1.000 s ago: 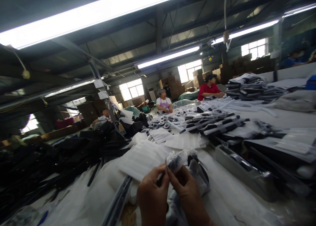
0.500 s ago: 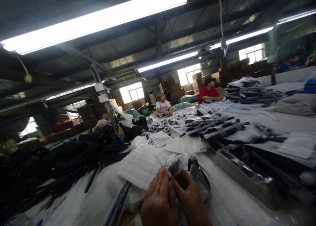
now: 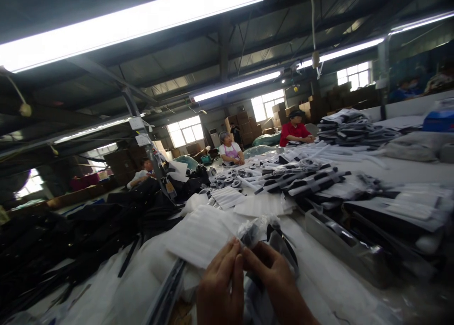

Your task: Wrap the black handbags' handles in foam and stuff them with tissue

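A clear plastic-wrapped bundle [image 3: 250, 231] sits near the middle of the cluttered white worktop, its near edge pinched between the thumb and bent fingers of the right hand [image 3: 275, 273], while the left hand [image 3: 222, 277] meets it there with fingers straight and close together, though whether they grip cannot be told. A white foam sheet [image 3: 202, 232] lies just left, a grey tray [image 3: 340, 242] to the right, and black pieces [image 3: 106, 230] heap far left. Two seated people, one in a red top [image 3: 296, 130], work at the far side.
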Demonstrator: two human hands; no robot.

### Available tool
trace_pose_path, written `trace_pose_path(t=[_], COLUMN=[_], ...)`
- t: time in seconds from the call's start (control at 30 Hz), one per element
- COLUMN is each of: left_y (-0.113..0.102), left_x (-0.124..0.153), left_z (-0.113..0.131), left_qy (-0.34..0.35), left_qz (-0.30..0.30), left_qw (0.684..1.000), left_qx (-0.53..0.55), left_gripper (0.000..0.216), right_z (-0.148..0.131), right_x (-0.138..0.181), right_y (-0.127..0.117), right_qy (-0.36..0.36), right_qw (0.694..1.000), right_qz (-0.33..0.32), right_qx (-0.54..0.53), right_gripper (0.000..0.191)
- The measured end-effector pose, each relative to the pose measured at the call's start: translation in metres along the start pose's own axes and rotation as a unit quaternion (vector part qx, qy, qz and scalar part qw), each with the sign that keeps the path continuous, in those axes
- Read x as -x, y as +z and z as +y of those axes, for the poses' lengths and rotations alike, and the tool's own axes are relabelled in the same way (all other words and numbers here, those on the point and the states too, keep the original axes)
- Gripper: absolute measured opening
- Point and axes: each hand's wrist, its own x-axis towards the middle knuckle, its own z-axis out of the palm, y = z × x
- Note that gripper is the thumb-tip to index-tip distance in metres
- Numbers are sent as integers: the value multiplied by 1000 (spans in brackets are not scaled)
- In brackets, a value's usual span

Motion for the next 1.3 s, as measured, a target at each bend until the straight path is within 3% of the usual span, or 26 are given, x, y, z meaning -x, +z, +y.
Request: trace_pose_path(t=[0.17, 0.3, 0.43, 0.57, 0.67, 0.7, 0.73, 0.87, 0.97, 1.1, 1.3], left_y=[-24, -33, -28, -18, -15, -15, -15, -14, -11, -7, -7], left_x=[-33, -53, -58, -53, -47, -46, -46, -46, -48, -51, -52], left_z=[-5, -6, -6, -6, -7, -8, -8, -6, -3, -1, -5], left_qy=[-175, -174, -175, -221, -282, -302, -320, -375, -390, -398, -390], left_qz=[-135, -214, -240, -217, -176, -167, -161, -152, -146, -150, -151], left_qw=[958, 936, 925, 909, 892, 885, 879, 847, 829, 821, 822], left_qx=[183, 218, 237, 279, 308, 312, 315, 346, 372, 380, 387], left_gripper=[28, 23, 28, 35, 42, 45, 47, 49, 49, 48, 49], right_z=[-10, -16, -19, -18, -23, -27, -31, -51, -53, -43, -50], right_x=[1, -2, -6, -11, -22, -26, -30, -38, -34, -32, -36], right_y=[-6, -11, -10, -19, -63, -87, -115, -233, -288, -308, -311], right_qy=[17, 2, -5, -10, -61, -95, -124, -91, -43, 20, 79], right_qw=[999, 999, 998, 992, 961, 929, 873, 786, 747, 741, 776], right_qz=[-22, -32, -61, -101, -82, -34, 46, 208, 240, 225, 219], right_qx=[19, 37, 27, 69, 257, 357, 469, 575, 618, 632, 586], right_gripper=[31, 31, 35, 38, 33, 30, 30, 27, 21, 26, 26])
